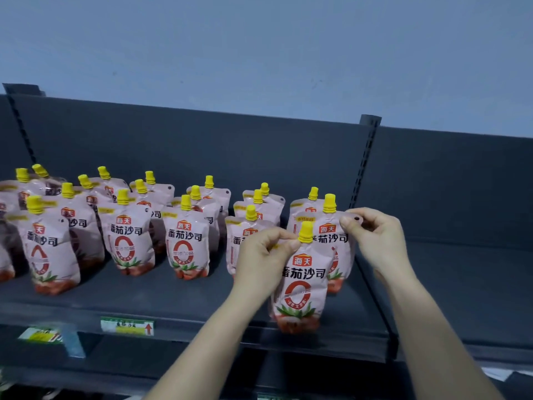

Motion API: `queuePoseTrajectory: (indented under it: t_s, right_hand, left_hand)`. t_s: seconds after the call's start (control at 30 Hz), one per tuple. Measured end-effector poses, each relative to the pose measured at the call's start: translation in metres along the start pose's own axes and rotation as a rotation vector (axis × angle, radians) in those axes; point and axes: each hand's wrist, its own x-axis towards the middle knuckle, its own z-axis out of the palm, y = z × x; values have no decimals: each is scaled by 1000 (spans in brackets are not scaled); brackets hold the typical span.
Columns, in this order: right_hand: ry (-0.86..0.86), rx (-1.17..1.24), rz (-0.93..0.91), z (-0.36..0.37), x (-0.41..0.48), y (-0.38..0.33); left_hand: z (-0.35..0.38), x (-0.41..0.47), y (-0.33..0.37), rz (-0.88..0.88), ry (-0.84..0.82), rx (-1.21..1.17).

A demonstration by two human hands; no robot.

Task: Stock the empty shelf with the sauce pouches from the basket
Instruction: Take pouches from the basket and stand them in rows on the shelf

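Observation:
Several pink sauce pouches point(129, 238) with yellow caps stand in rows on the dark shelf point(173, 295). At the row's right end, my left hand point(264, 255) pinches the top left corner of a front pouch point(298, 287) that stands at the shelf's front edge. My right hand point(375, 241) pinches the top right corner, with its hang hole, of the pouch behind point(331, 226). The basket is out of view.
A shelf upright point(364, 163) divides this bay from a bare dark shelf point(461, 284) on the right. A green and white price tag point(127, 326) is clipped to the shelf's front rail. A lower shelf lies in shadow below.

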Motion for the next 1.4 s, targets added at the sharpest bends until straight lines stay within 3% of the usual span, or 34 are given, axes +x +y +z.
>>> queuePoseTrajectory:
  t_s: [0.37, 0.57, 0.7, 0.9, 1.4]
  right_hand:
    - [-30, 52, 62, 13, 35, 44]
    - [-62, 67, 124, 21, 41, 65]
    - [-94, 27, 134, 18, 47, 71]
    - [-134, -274, 85, 15, 64, 70]
    - [-83, -227, 72, 25, 70, 82]
  left_hand:
    - [37, 23, -12, -19, -22, 260]
    - [32, 34, 1, 241, -159, 914]
    - [35, 40, 0, 235, -110, 923]
    - [38, 51, -7, 213, -71, 903]
    - [43, 58, -14, 251, -19, 942]
